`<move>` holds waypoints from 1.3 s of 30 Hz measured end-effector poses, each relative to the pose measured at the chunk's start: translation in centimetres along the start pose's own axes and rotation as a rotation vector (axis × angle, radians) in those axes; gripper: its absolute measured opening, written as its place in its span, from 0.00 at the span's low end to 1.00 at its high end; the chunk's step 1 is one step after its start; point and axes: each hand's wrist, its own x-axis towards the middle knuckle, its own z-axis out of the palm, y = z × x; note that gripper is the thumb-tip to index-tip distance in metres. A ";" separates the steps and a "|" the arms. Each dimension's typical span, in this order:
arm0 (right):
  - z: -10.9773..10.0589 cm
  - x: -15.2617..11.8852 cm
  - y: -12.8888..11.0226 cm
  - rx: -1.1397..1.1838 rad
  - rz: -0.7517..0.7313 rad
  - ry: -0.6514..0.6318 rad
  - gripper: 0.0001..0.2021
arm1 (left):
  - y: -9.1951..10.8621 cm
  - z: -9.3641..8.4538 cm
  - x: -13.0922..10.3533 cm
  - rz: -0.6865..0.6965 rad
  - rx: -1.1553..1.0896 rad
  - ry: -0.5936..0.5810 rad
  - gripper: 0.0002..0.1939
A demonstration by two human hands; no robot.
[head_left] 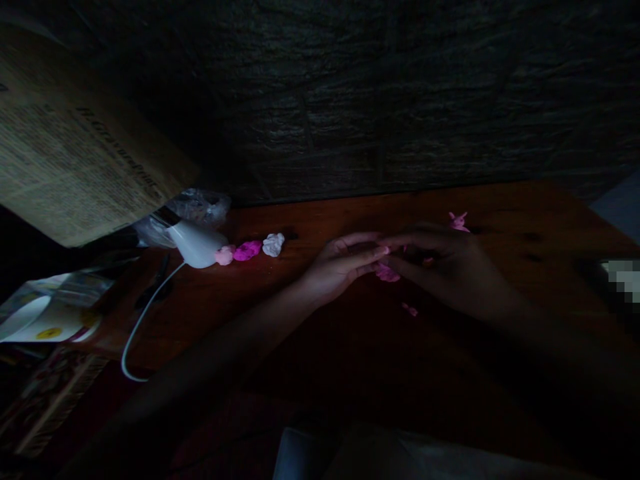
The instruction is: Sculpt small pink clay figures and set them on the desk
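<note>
The picture is very dark. My left hand (336, 268) and my right hand (443, 261) meet fingertip to fingertip above the wooden table, both closed in a pinch around a small bit of pink modelling clay (385, 250). Just below the fingertips shows a larger pink clay piece (387, 272); whether it is held or lies on the table I cannot tell. A small pink scrap (410, 309) lies nearer to me. Beyond my right hand sits a spiky pink clay shape (459, 221). Left of my left hand are a white lump (273, 245), a magenta lump (247, 251) and a pale pink lump (225, 255).
A lamp with a white base (197, 241) and a newspaper-print shade (85, 147) stands at left, its white cable (131, 340) hanging over the edge. Behind it is clear plastic (207, 205). A white cup-like container (47, 320) is far left. A dark textured wall (375, 100) backs the table (520, 213).
</note>
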 end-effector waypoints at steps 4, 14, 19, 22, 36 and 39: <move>0.0 0.0 -0.1 0.004 -0.005 -0.012 0.09 | 0.0 0.1 0.0 0.028 -0.010 -0.013 0.18; 0.0 0.0 0.3 0.030 -0.004 0.007 0.09 | -0.3 -0.1 0.1 0.020 -0.031 -0.008 0.17; 0.2 0.0 0.4 0.044 -0.029 0.008 0.09 | -0.5 -0.2 0.1 0.013 -0.003 -0.005 0.18; 0.2 0.0 0.3 0.047 -0.038 -0.017 0.10 | -0.5 -0.2 0.2 0.013 -0.017 0.002 0.19; 0.1 0.0 -0.1 0.002 -0.024 -0.029 0.11 | -0.3 -0.2 0.6 0.110 0.082 -0.052 0.16; 0.1 0.0 0.0 0.005 -0.031 -0.033 0.11 | -0.4 -0.3 0.5 0.088 0.063 -0.014 0.17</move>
